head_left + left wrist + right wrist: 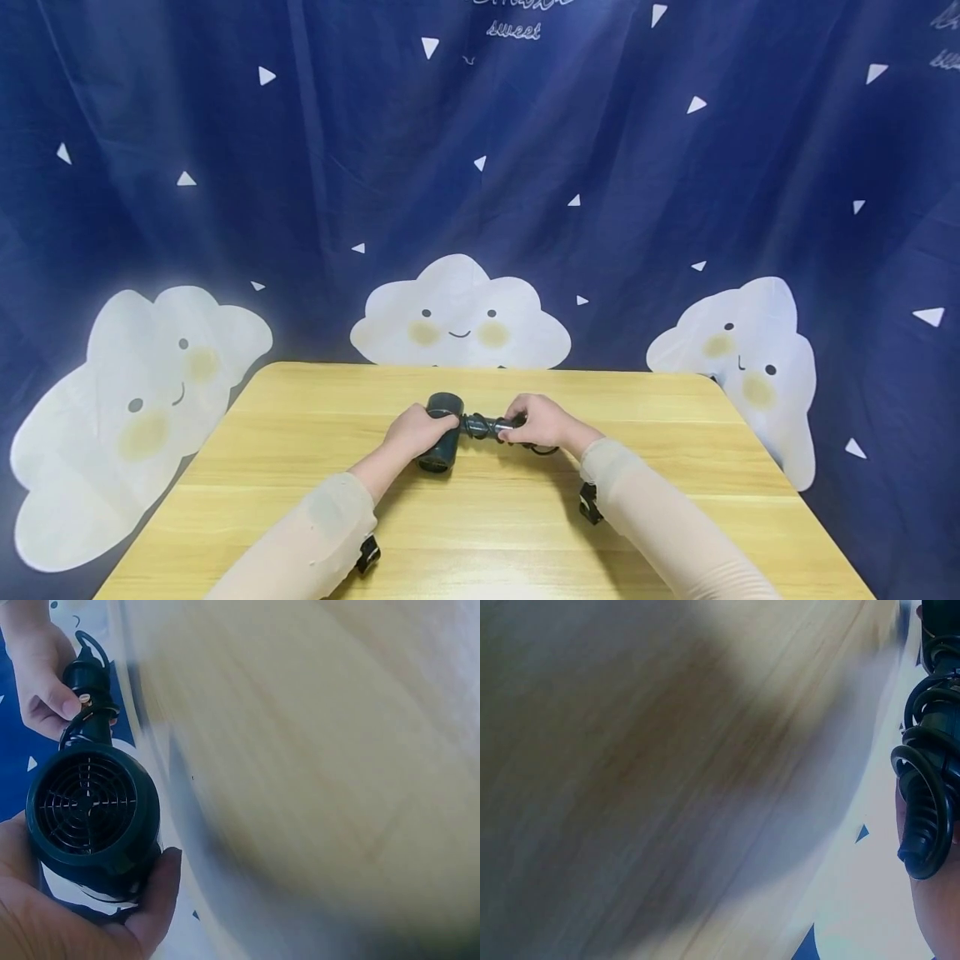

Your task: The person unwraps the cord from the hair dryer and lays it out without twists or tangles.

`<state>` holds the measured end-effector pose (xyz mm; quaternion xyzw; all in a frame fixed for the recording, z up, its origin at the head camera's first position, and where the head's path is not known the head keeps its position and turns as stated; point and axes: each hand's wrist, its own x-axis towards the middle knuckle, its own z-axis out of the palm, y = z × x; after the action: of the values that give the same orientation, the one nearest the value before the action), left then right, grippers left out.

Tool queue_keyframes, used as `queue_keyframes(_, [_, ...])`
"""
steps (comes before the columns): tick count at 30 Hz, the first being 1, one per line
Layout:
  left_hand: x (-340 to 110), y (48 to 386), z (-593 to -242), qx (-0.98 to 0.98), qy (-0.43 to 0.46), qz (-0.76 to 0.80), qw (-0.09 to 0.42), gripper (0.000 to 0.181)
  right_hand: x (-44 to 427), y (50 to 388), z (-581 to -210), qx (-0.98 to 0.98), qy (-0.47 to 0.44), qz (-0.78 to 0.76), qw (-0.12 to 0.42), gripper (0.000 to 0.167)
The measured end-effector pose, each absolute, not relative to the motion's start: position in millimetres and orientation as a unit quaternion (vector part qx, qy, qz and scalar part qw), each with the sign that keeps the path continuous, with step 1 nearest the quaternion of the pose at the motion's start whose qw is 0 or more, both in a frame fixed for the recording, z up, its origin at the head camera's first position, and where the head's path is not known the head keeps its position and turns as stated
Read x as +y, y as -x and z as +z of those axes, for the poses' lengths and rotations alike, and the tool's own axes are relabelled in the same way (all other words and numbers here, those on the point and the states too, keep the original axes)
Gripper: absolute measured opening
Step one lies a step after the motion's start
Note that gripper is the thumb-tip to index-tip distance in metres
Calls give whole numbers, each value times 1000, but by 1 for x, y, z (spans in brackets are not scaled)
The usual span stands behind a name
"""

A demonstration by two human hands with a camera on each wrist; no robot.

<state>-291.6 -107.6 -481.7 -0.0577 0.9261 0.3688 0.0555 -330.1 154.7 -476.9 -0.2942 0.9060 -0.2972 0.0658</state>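
Observation:
Between both hands is a dark hair dryer (444, 437), its black cord (477, 427) wound round the handle. My left hand (420, 432) grips the barrel, thumb on one side; the round slotted air-inlet grille (88, 804) faces the left wrist camera. At the handle's lower end, my right hand (542, 421) holds the handle with thumb and fingers. In the right wrist view the ribbed cord sleeve (921, 825) and a cord loop show at the right edge, with only part of the right hand visible behind them.
A light wooden table (480, 533) lies under the hands. Behind it hangs a dark blue curtain (480, 200) with white clouds and triangles. Small black devices sit at both wrists, under the pale sleeves (660, 517).

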Motion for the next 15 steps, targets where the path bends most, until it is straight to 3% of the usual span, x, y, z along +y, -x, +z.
queue_keyframes(11, [-113,290,-483,880,48,467,71,78,156,333,-475,901,309,-299,58,13])
queue_keyframes(15, [-115,290,-484,864,53,491,96,89,157,332,-473,898,308,-309,63,11])
